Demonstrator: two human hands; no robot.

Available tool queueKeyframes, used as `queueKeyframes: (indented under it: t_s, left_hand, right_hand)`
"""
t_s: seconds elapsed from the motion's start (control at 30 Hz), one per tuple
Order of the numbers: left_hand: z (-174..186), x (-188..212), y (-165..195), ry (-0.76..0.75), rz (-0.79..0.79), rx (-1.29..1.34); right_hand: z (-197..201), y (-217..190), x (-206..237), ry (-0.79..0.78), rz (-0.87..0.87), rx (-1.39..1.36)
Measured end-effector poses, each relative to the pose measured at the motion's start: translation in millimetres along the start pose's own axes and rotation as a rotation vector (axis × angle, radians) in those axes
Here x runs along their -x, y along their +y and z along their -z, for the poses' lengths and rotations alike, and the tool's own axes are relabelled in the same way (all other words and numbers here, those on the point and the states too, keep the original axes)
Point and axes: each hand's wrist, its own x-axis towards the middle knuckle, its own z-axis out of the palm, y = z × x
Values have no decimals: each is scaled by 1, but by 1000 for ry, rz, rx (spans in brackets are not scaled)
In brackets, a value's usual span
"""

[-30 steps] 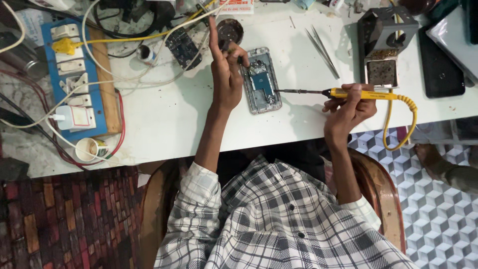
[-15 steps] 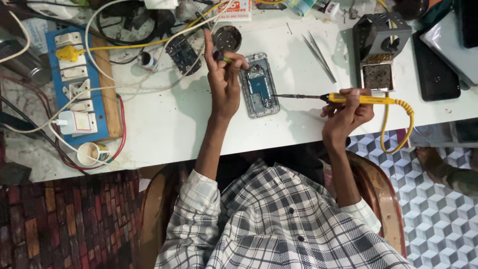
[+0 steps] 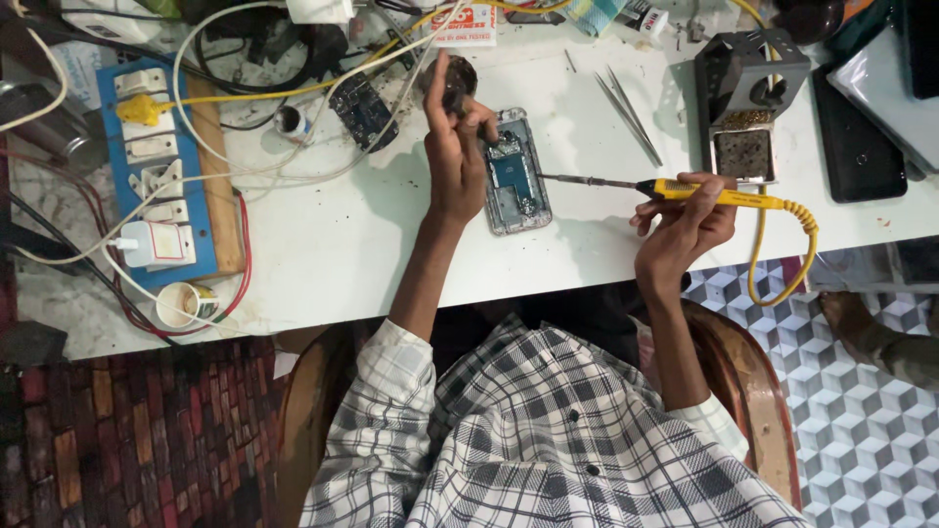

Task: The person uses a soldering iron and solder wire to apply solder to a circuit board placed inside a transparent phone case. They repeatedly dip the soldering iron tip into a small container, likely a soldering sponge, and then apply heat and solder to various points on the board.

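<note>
An opened phone (image 3: 515, 174) lies on the white table (image 3: 362, 264), its circuit board showing. My left hand (image 3: 452, 147) rests against the phone's left edge, fingers pinched near its top corner; what it pinches is too small to tell. My right hand (image 3: 690, 217) grips a yellow-handled soldering iron (image 3: 685, 190) whose dark tip points left and stops at the phone's right edge. A yellow coiled cord (image 3: 782, 264) runs from the iron off the table's front.
A soldering iron stand (image 3: 748, 108) with a sponge tray stands at the back right beside tweezers (image 3: 626, 112). A blue power strip (image 3: 156, 161), tangled cables, a circuit board (image 3: 362, 110) and a small tape roll (image 3: 186, 303) fill the left. Dark phones (image 3: 861, 137) lie far right.
The view has shifted slightly. My left hand stays at the phone's top left, and the soldering iron remains pointed at the phone's right side.
</note>
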Motion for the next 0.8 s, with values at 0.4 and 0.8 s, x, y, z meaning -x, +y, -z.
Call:
queueKeyframes:
  t_s: [0.4, 0.8]
  left_hand:
    - [-1, 0, -4, 7, -23, 2]
    - [-1, -4, -4, 43, -14, 16]
  right_hand:
    - [0, -1, 1, -2, 58, 34]
    - [1, 0, 3, 16, 21, -10]
